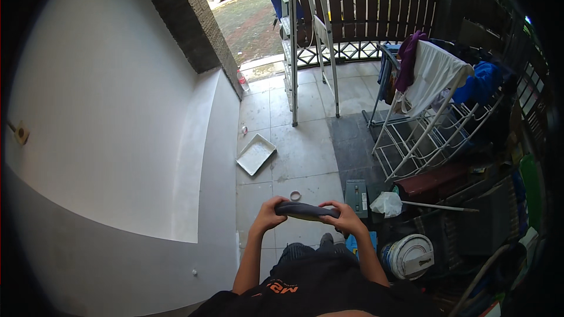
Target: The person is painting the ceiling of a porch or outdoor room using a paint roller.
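Note:
Both of my hands hold a dark grey, long, rounded object [306, 211] in front of my body, one at each end. What kind of thing it is I cannot make out. The fingers of my left hand [270, 214] wrap its left end, and those of my right hand [346, 218] grip its right end. Just beyond it, a roll of tape [295, 196] lies on the tiled floor [299, 147]. Farther off to the left is a white paint tray [257, 155], with a small whitish item [244, 131] behind it.
A white wall [129, 82] runs along my left. Ahead stands an aluminium stepladder [292, 53] before a dark slatted gate [376, 6]. To the right are a drying rack [411, 141] with laundry, a green-grey case [356, 196], a plastic bag [386, 204] and a lidded paint bucket [405, 252].

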### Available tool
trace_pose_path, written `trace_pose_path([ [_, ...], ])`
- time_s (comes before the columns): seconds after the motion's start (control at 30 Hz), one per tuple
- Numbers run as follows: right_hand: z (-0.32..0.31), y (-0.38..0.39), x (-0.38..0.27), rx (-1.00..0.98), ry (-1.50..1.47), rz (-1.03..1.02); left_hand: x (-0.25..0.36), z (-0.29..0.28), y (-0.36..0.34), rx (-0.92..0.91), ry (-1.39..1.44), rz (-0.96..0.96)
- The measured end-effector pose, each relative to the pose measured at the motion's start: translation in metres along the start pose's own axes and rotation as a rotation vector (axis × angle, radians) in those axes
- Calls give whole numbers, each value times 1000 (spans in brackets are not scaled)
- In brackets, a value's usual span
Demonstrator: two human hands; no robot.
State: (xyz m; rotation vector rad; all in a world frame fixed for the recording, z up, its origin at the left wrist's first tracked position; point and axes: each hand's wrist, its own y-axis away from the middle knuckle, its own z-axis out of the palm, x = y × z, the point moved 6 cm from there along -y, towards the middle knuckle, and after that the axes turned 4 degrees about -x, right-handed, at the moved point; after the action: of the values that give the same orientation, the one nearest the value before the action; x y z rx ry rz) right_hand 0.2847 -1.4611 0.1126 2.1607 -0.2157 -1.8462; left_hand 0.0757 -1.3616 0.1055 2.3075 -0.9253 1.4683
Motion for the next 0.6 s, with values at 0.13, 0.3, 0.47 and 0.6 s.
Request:
trace_pose_path([
  [0.13,-36,-65,-38,-112,-16,-88,-33,-31,-46,103,218,-397],
  [0.3,-74,-136,-37,-21,14,-279,-87,-21,-93,24,118,-392],
  [0.47,-123,-217,-19,54,-26,-30,-132,-21,-185,-64,332,-535],
  [0.6,-165,-305,-34,176,-44,3,-147,-64,-301,115,-161,-121],
])
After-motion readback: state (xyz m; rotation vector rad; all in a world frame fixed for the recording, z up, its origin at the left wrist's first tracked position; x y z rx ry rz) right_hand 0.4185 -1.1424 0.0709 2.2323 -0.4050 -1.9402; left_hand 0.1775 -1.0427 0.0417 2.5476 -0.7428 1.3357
